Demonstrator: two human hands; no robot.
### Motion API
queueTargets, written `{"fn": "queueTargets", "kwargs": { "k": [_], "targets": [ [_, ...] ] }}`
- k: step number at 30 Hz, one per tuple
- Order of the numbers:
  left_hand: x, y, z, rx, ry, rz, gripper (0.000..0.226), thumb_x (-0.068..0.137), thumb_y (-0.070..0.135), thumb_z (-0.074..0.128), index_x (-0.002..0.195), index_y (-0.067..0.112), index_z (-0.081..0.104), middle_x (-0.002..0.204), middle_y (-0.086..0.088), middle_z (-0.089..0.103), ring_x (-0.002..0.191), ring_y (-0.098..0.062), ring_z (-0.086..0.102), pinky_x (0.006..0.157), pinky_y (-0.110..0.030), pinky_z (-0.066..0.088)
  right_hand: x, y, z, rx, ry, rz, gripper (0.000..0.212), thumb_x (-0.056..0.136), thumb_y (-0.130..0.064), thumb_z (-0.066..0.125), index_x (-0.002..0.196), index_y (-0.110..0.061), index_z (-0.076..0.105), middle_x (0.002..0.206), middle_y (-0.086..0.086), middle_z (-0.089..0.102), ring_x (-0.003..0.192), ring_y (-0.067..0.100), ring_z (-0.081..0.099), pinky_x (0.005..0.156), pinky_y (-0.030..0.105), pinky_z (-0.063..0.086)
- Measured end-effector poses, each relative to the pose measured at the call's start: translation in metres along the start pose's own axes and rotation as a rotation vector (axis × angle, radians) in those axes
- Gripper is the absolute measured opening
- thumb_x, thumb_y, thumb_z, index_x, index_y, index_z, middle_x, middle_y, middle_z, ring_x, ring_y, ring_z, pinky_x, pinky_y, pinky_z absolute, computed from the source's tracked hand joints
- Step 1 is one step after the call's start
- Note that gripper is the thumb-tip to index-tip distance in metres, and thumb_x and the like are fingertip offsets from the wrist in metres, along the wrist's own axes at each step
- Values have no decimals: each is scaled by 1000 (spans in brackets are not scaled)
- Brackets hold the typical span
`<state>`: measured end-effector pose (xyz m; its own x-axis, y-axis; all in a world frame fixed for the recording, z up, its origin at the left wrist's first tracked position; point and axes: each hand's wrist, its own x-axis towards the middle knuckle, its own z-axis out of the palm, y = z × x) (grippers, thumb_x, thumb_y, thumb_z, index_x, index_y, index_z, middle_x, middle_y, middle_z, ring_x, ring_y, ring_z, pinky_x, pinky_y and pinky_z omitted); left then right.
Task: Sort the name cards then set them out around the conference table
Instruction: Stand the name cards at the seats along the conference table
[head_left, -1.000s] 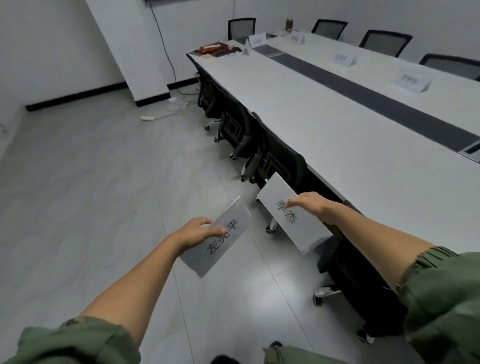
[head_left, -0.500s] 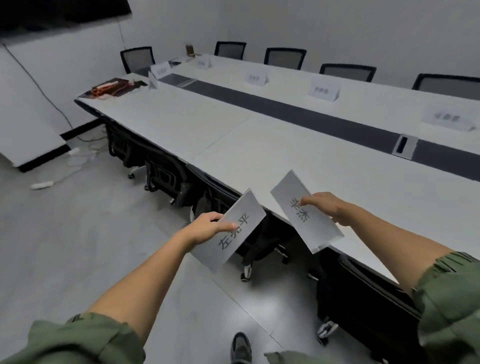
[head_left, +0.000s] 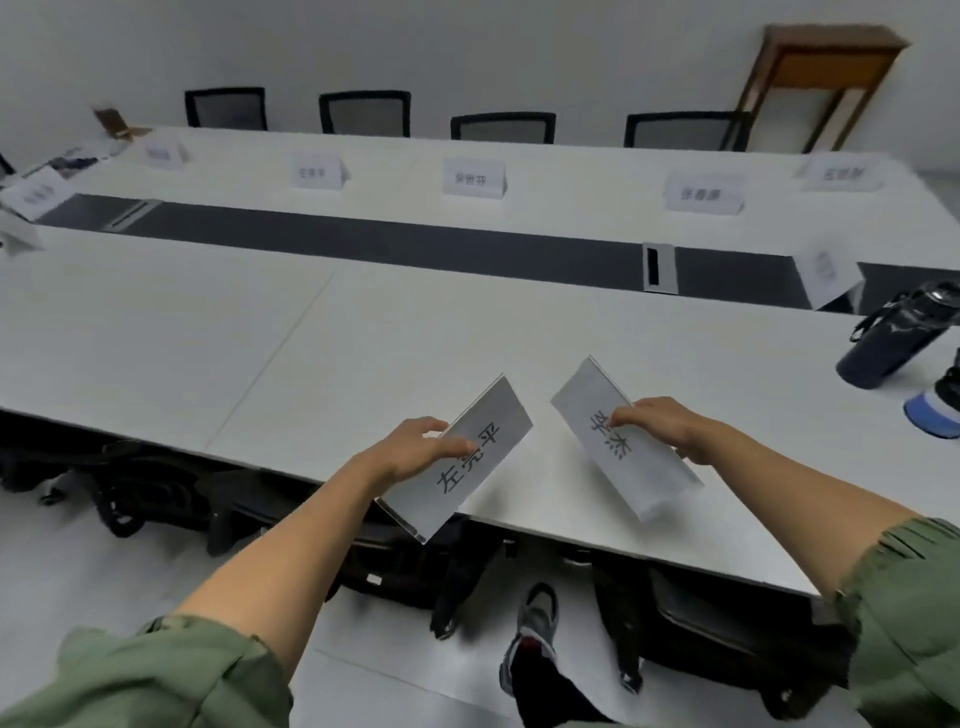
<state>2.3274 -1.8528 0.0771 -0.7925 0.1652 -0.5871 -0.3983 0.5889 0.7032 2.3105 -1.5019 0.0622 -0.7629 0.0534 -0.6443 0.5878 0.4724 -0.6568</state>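
Note:
My left hand (head_left: 415, 451) grips a white name card (head_left: 462, 460) with black characters, held over the near edge of the long white conference table (head_left: 260, 338). My right hand (head_left: 662, 427) pinches a second white name card (head_left: 618, 439), tilted above the table top. The two cards sit side by side, a small gap apart. Several name cards stand along the table's far side, among them one (head_left: 474, 178) at the middle and one (head_left: 704, 194) further right. One more card (head_left: 826, 275) stands at the right on the dark centre strip.
Black chairs (head_left: 503, 127) line the far side and others are tucked under the near edge (head_left: 405, 561). A dark bottle (head_left: 893, 340) and a blue-and-white object (head_left: 935, 408) stand at the right. A wooden stand (head_left: 815, 78) is in the far corner. My shoe (head_left: 532, 639) is on the floor.
My view has swung right to face the table squarely and I have come closer. Both hands with their cards now hang over the table's near edge instead of over floor and chairs.

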Motion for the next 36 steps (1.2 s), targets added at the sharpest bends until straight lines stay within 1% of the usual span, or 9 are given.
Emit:
{"fn": "queueTargets", "kwargs": {
  "k": [3, 7, 12, 15, 19, 23, 28, 31, 36],
  "targets": [
    [53, 22, -8, 42, -31, -49, 86, 55, 59, 79, 130, 25, 53, 107, -3, 70, 88, -19, 71, 78, -35, 56, 48, -5, -23, 50, 27, 31, 36, 77, -42, 74, 103, -18, 67, 99, 6, 74, 90, 25, 71, 83, 37, 52],
    [112, 50, -19, 110, -65, -120, 93, 52, 58, 82, 132, 25, 50, 105, -3, 71, 89, -20, 71, 85, -39, 56, 101, -12, -48, 23, 14, 77, 53, 66, -51, 80, 107, -20, 67, 102, 3, 74, 94, 25, 70, 95, 46, 53],
    [192, 80, -20, 292, -76, -129, 76, 68, 44, 83, 132, 25, 49, 122, -3, 57, 102, -24, 62, 93, -40, 51, 167, -18, -81, -26, -23, 144, 81, 69, -39, 86, 137, -18, 47, 116, 5, 63, 99, 26, 65, 91, 42, 54],
    [221, 84, -12, 367, -118, -141, 77, 68, 41, 82, 134, 24, 46, 127, -5, 55, 106, -27, 59, 96, -42, 49, 191, -16, -88, -78, -23, 162, 82, 73, -31, 85, 141, -12, 44, 129, 8, 53, 109, 29, 59, 97, 42, 50],
    [265, 85, -2, 404, -155, -152, 92, 54, 49, 76, 137, 23, 44, 125, -7, 58, 105, -28, 61, 95, -42, 49, 225, -7, -95, -153, -1, 181, 90, 74, -35, 84, 148, -13, 38, 149, 7, 40, 129, 28, 47, 103, 40, 43],
    [296, 85, 4, 376, -169, -178, 81, 60, 44, 79, 132, 22, 48, 118, -9, 62, 99, -28, 63, 86, -38, 50, 248, 1, -103, -232, 38, 169, 88, 74, -39, 82, 148, -17, 39, 151, 4, 40, 131, 26, 45, 102, 38, 41],
    [319, 85, 9, 374, -114, -149, 84, 53, 51, 74, 131, 27, 50, 120, -11, 61, 105, -31, 60, 88, -38, 47, 267, -1, -113, -287, 49, 138, 89, 74, -41, 80, 149, -18, 37, 153, 3, 39, 133, 25, 44, 104, 38, 39],
    [324, 90, 11, 391, -90, -109, 78, 55, 48, 70, 128, 26, 52, 98, -3, 61, 92, -24, 58, 78, -31, 41, 272, -1, -115, -351, 44, 134, 89, 74, -46, 79, 148, -20, 38, 152, 2, 40, 133, 25, 44, 105, 40, 40],
    [331, 85, 11, 369, -32, -75, 61, 75, 26, 80, 131, 23, 56, 104, -1, 64, 96, -20, 60, 82, -26, 39, 274, -1, -115, -417, 63, 120, 84, 75, -48, 77, 146, -21, 41, 148, 2, 45, 129, 24, 48, 102, 39, 42]
  ]
}}
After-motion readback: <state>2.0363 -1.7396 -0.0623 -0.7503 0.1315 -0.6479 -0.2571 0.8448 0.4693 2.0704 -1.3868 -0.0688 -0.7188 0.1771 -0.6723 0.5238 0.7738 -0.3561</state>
